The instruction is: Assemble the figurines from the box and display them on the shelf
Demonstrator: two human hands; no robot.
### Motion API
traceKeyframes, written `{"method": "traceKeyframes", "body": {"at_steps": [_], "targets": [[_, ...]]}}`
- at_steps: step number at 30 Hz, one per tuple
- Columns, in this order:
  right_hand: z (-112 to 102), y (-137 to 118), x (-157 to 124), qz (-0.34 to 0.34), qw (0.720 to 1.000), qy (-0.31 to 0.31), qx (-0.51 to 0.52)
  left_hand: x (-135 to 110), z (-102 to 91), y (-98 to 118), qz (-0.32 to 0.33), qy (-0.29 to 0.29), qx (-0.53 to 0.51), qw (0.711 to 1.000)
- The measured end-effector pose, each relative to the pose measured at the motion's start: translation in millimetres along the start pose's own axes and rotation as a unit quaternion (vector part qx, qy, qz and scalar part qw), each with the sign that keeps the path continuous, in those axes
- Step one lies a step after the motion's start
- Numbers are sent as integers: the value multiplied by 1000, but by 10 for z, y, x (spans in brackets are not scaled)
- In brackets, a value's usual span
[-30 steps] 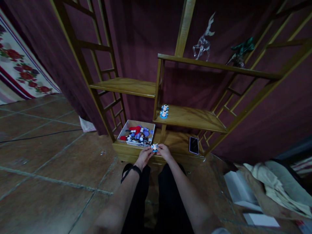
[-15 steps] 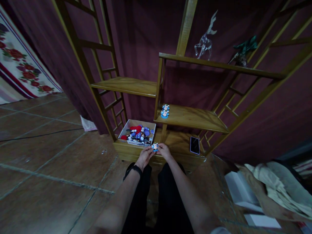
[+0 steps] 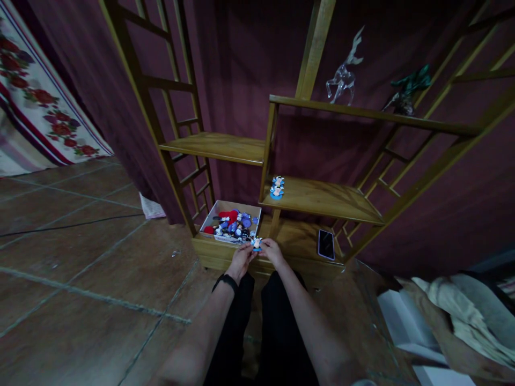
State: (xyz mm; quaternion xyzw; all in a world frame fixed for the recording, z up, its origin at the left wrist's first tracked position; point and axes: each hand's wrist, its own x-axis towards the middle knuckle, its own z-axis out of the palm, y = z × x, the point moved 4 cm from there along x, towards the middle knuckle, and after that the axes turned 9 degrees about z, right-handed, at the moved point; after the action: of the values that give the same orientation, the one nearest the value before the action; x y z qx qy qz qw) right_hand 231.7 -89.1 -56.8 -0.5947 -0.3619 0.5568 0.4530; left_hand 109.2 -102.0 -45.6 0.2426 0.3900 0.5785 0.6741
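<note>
Between both hands, a small toy figurine (image 3: pixel 256 244) on a blue base is held upright in front of the lowest shelf. My left hand (image 3: pixel 242 257) grips its left side, and my right hand (image 3: pixel 271 251) pinches it from the right. Just behind and left of the hands, a white box (image 3: pixel 207 219) holds several jumbled red, purple and black toy pieces. Two similar blue-and-white figurines (image 3: pixel 277 191) stand one behind the other at the left end of the middle shelf (image 3: pixel 322 199).
A phone (image 3: pixel 325 244) lies on the lowest shelf at right. On the upper right shelf stand a clear deer ornament (image 3: pixel 343 75) and a dark green ornament (image 3: pixel 408 91). White boxes (image 3: pixel 406 321) and cloth lie on the floor at right. A black cable (image 3: pixel 76 224) crosses the floor at left.
The view has shifted slightly, so the shelves appear a little further right and lower. Both hands still hold the figurine in nearly the same place.
</note>
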Motion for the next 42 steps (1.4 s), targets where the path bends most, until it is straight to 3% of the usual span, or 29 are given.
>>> {"method": "traceKeyframes", "body": {"at_steps": [8,28,34,42], "targets": [[114,-34,73,-5,1000,5,-5,82,-42,61,-12,0,9,1000],[84,-278,-161,-115,949,90,-279,88,-24,7,-20,-5,-22,1000],[36,-243,-147,-116,954,81,-265,88,0,-11,-18,-16,-20,1000],[-40,-96,-71,-61,992,21,-107,89,-14,-29,-19,15,-25,999]]}}
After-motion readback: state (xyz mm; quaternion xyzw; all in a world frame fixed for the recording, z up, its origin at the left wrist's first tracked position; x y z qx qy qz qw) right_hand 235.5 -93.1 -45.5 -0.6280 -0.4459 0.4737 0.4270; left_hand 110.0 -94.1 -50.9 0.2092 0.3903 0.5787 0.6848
